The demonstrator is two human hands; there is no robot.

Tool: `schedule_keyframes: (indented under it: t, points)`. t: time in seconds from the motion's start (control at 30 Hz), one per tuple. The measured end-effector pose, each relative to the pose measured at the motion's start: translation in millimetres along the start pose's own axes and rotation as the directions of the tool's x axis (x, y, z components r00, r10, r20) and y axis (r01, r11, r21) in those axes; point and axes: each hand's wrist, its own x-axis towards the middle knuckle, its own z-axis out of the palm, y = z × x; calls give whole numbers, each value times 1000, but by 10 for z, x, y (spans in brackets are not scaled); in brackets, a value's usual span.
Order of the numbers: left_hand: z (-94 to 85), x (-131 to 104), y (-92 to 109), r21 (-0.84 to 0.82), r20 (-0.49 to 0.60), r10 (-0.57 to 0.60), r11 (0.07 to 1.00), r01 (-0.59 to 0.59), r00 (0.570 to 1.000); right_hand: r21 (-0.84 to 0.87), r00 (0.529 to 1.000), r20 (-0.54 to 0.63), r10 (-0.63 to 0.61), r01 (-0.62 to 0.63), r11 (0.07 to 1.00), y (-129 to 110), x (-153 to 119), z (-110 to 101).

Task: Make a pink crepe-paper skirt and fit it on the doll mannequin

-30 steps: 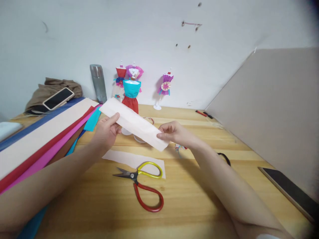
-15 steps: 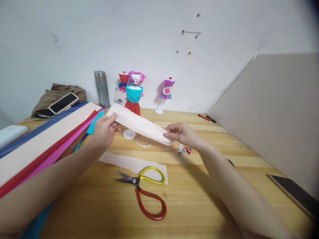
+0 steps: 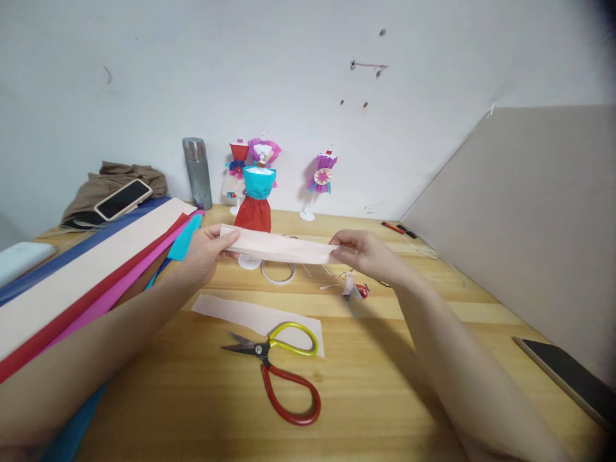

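Left hand point(image 3: 206, 253) and right hand point(image 3: 364, 255) pinch a pale strip point(image 3: 283, 247), apparently a straightening step; next likely needs even tension.

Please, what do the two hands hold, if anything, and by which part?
A pale pink paper strip: the left hand pinches its left end, the right hand its right end.

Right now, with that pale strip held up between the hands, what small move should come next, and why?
Perhaps lower the pale strip flat onto the table, right of the scissors. The left hand and right hand each pinch one end, so neither is free; bare wood there could support it.
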Motion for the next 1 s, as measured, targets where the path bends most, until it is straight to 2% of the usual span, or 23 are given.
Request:
schedule_keyframes:
  t: [0.17,0.3,0.4,0.63,1.0]
  points:
    - [41,-41,20,142,-30,85,987,-80,996,181,998,-24,66,-61,982,23,12,-27]
    - [65,-65,44,147,-134,153,980,-134,979,311,986,-89,138,-104,945,16,22,-49]
    - [71,-68,48,117,-171,153,984,-134,973,351,978,-116,173,-123,928,12,19,-60]
    - [58,-75,-5,-30,-66,80,996,-82,995,348,978,-66,199,-165,923,34,15,-86]
    - [45,-78,-24,-83,25,60,995,-58,998,337,977,-76,199,-163,927,72,15,-97]
